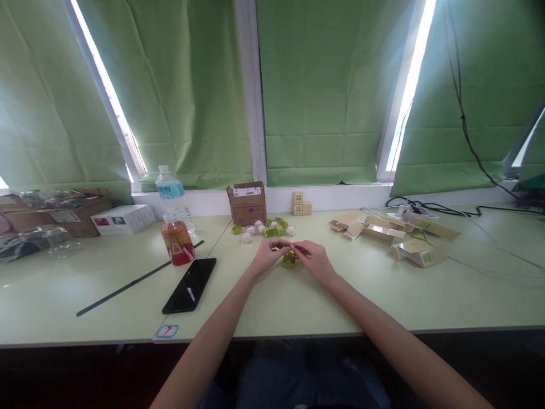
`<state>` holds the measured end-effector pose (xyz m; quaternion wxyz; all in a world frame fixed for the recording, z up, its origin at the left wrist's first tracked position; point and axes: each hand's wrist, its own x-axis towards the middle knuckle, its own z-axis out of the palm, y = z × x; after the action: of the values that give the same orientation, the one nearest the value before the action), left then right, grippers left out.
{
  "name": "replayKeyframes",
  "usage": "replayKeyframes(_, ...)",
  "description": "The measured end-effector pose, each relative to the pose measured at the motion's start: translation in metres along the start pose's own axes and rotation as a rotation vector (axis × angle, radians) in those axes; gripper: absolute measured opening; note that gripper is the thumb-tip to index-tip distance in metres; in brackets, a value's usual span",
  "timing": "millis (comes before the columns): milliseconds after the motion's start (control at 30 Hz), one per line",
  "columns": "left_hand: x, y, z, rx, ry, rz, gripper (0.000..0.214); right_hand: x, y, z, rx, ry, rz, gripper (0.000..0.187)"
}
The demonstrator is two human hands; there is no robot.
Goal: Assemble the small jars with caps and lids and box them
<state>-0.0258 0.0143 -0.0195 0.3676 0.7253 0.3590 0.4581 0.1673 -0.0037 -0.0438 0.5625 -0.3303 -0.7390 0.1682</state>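
Note:
My left hand (269, 255) and my right hand (315, 260) meet over the middle of the table, fingertips pinched together. Whatever small thing they grip between them is too small and too covered to make out. Just under the fingertips a small green scalloped piece (289, 261) sits on the tabletop, its upper part partly hidden by the fingers. Behind the hands lies a cluster of similar green pieces (270, 232) and several small whitish-pink round pieces (247, 237). An opened brown cardboard box (247, 205) stands right behind that cluster.
Left of my arms are a black phone (189, 286), a red drink bottle (177, 243), a water bottle (174, 196) and a thin dark strip (140, 279). Opened small cartons (419, 253) and black cables (430, 206) lie right. Small boxes (298, 203) stand by the wall.

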Motion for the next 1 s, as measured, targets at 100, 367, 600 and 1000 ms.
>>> replayKeyframes(100, -0.002, -0.002, 0.004, 0.131, 0.010, 0.038, 0.036, 0.001, 0.000, 0.001, 0.125, 0.039, 0.095, 0.026)
replayKeyframes(367, -0.010, 0.007, 0.017, 0.424, 0.008, 0.156, 0.031, 0.002, 0.001, 0.001, 0.163, 0.074, 0.153, 0.027)
replayKeyframes(600, -0.009, 0.010, 0.014, 0.712, 0.012, 0.205, 0.025, 0.002, 0.003, 0.001, 0.093, 0.047, 0.091, 0.027)
replayKeyframes(1000, -0.008, 0.006, 0.002, 0.662, -0.035, 0.315, 0.021, 0.005, 0.002, -0.011, 0.028, -0.148, -0.077, 0.025)
